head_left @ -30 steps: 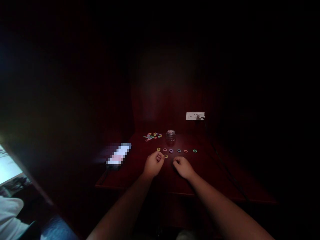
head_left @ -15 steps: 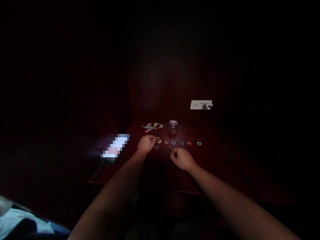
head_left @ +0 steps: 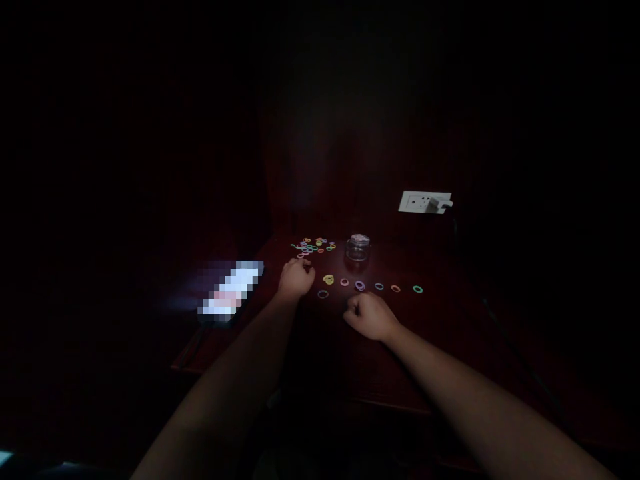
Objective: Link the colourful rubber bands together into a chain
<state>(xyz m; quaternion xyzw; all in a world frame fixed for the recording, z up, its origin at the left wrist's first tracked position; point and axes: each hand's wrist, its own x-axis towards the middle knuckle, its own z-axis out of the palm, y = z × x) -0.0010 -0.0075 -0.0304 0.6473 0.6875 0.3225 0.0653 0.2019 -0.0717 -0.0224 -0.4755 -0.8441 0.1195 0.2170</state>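
Small coloured elastic hair ties lie on a dark red table. My left hand [head_left: 297, 277] is just in front of a loose pile of hair ties [head_left: 310, 249], its thumb apart from the curled fingers and nothing visible between them. To its right are overlapping yellow hair ties [head_left: 328, 280], then a row: a pink hair tie [head_left: 345, 283], a purple hair tie [head_left: 360, 286], a blue one [head_left: 379, 287], an orange one [head_left: 395, 289] and a green one [head_left: 418, 289]. A dull grey hair tie [head_left: 323, 294] lies nearer me. My right hand [head_left: 371, 316] rests as a loose fist below the purple one.
A clear lidded jar [head_left: 358, 249] stands behind the row. To the left lies a lit, blurred phone [head_left: 233, 291]. On the back wall is a white socket [head_left: 425, 202] with a plug in it. A dark cable [head_left: 515, 347] runs along the right side.
My left hand has drawn away from the yellow hair ties toward the pile, leaving them overlapping on the table. The right hand stays closed in place. The view has shifted slightly.
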